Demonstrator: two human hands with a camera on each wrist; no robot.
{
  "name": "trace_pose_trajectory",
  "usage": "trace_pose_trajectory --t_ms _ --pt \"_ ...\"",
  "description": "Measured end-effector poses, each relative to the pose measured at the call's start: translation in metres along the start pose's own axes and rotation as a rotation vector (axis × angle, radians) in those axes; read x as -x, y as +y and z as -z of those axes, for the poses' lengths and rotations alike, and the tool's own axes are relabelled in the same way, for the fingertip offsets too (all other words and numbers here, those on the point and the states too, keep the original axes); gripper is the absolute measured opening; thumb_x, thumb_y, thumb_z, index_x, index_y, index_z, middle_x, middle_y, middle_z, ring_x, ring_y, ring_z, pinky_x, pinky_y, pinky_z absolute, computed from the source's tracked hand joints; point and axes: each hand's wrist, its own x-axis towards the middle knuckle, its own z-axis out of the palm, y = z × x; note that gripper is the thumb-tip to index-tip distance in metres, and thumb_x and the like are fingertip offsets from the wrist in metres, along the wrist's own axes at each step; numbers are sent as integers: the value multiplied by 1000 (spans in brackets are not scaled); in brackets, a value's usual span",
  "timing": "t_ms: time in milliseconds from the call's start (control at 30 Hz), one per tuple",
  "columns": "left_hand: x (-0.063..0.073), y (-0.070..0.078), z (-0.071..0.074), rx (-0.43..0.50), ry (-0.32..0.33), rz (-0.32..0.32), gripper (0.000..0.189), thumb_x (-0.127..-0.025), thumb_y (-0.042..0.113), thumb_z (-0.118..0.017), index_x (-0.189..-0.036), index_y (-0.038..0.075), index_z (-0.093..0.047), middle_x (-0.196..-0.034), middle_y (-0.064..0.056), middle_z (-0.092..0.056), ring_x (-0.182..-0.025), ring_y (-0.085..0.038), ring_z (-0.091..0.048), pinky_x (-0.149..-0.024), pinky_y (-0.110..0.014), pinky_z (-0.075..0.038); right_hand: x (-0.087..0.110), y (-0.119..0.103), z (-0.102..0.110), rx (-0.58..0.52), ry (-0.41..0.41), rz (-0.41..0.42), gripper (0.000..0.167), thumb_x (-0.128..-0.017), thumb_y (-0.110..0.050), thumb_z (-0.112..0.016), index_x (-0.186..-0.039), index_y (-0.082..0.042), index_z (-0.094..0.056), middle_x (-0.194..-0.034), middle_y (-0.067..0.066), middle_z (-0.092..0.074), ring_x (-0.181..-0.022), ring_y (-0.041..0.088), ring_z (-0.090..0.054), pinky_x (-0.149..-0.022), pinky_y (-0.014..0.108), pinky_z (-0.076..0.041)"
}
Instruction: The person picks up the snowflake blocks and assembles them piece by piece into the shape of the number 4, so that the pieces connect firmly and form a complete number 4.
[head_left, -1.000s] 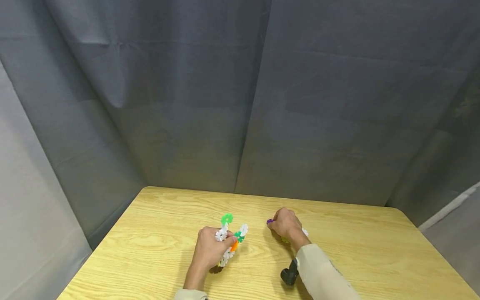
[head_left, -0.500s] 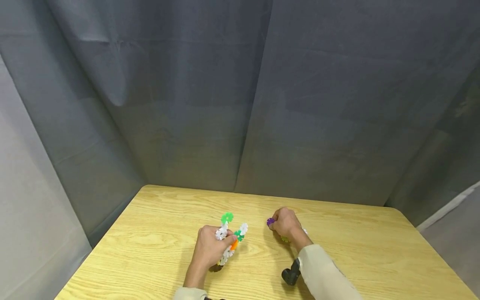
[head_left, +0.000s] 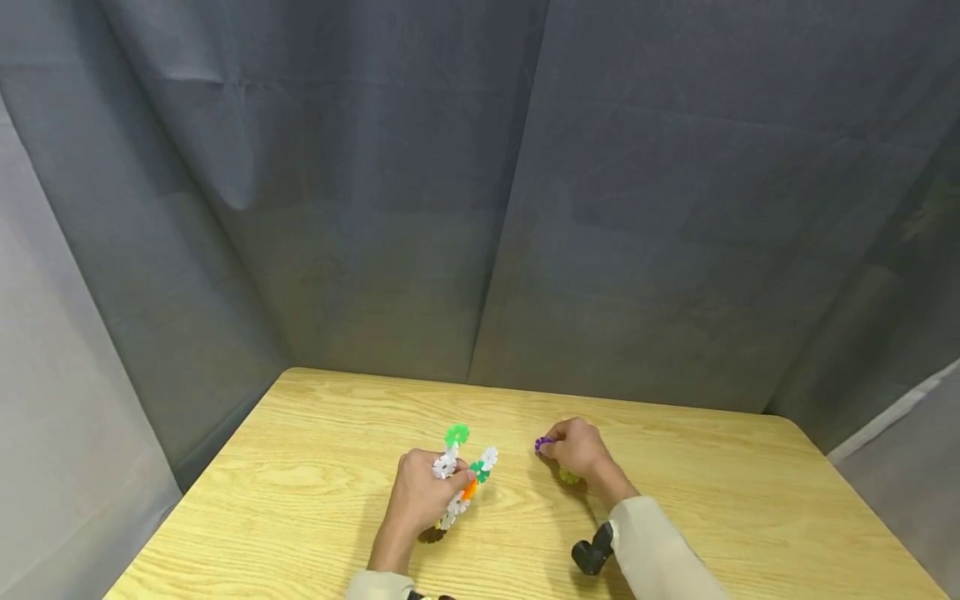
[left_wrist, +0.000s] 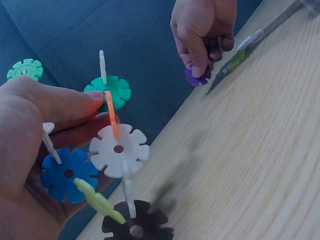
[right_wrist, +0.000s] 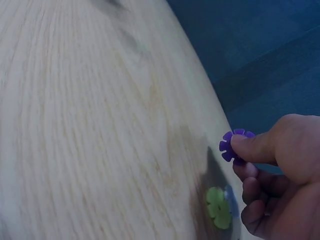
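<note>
Dark brown disc: we saw it low on the linked toy, already slotted to a white disc and a yellow-green disc.
Left hand: its fingers pinched the linked toy near a green disc, and hid some of the joints from us.
2 branches done: we traced 1 through an orange disc and the green disc to a white end disc; the other rose from a blue disc towards a light green disc. Their tops stood apart, not joined to each other.
Loose piece: a lime disc lay on the counter just beside the right hand, apart from the toy, with something pale near it that we could not count.
Right hand: its fingers pinched a purple disc.
Purple disc: not yet joined; it sat well apart from the toy. We judged the linking far along but unfinished, with at least 2 discs unattached.
Dark cloth: it hung beyond the counter.
</note>
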Motion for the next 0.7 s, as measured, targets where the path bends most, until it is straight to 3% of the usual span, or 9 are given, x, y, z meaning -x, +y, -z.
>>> trace_pose_trajectory --t_ms 433,700 --pt "0 2 -1 11 8 9 8 -83 10 -80 -80 3 -76 -65 1 -69 -49 -8 -54 -44 -21 -46 10 -21 3 -176 16 31 7 -91 -8 -74 -84 -7 -75 -83 1 -68 -71 18 -53 -60 30 -42" --pt "-1 2 -2 -6 12 3 7 -84 9 -79 -79 4 -76 -62 1 -68 -44 -5 -48 -41 -18 -39 20 -38 6 -243 -6 59 8 -92 -9 -72 -85 -8 -75 -85 1 -68 -76 19 -52 -67 33 -42"
